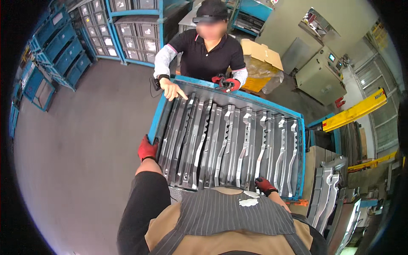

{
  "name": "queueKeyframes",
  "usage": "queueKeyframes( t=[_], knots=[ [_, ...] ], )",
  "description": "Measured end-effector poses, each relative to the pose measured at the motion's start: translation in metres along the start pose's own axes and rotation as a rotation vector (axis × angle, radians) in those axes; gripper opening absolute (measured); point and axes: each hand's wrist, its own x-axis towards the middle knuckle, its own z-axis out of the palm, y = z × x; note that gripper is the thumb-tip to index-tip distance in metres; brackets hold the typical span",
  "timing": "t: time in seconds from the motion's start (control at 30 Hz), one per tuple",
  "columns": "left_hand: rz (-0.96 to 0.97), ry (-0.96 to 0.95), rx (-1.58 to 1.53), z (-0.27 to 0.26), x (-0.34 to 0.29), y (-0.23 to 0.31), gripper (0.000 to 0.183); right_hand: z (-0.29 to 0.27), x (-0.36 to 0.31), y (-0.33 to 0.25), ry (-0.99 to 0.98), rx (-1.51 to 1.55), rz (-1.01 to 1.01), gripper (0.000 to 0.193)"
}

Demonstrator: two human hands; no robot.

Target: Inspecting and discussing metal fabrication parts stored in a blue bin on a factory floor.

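Observation:
Long grey stamped metal parts (244, 146) lie side by side in a large blue metal crate (157, 123) in front of me. My left hand (147, 148), in a red glove, is closed round the crate's left rim. At the near side, toward the right, my right hand (265, 185), also red-gloved, rests by the near ends of the parts. Its fingers look curled, and what lies under them is hidden. Across the crate, a co-worker's bare hand (171, 89) points a finger at the parts on the far left. The co-worker's other hand (230, 84) wears a red glove and holds something dark.
Blue racks with grey bins (138, 38) stand at the far left. Behind the co-worker is an open cardboard box (262, 55). A yellow beam (355, 111) juts in at the right, above more metal parts (325, 191). Grey floor (89, 170) extends on the left.

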Motion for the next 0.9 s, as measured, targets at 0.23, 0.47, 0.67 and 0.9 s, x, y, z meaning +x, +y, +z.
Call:
queueKeyframes(
  t=[0.23,0.47,0.67,0.9],
  knots=[
    [-0.048,0.005,0.022,-0.009,0.002,-0.016,0.066,-0.001,-0.028,-0.062,-0.141,0.09,0.028,0.031],
    [-0.012,0.002,0.044,-0.005,0.003,-0.011,0.064,0.006,0.008,-0.014,-0.074,-0.041,-0.11,0.033],
    [-0.027,0.002,0.079,-0.009,0.004,-0.026,0.068,0.014,0.014,-0.054,-0.166,0.199,0.038,0.034],
    [-0.026,-0.018,0.064,-0.004,0.008,-0.019,0.071,0.0,0.006,-0.064,-0.196,-0.037,0.001,0.034]
  ],
)
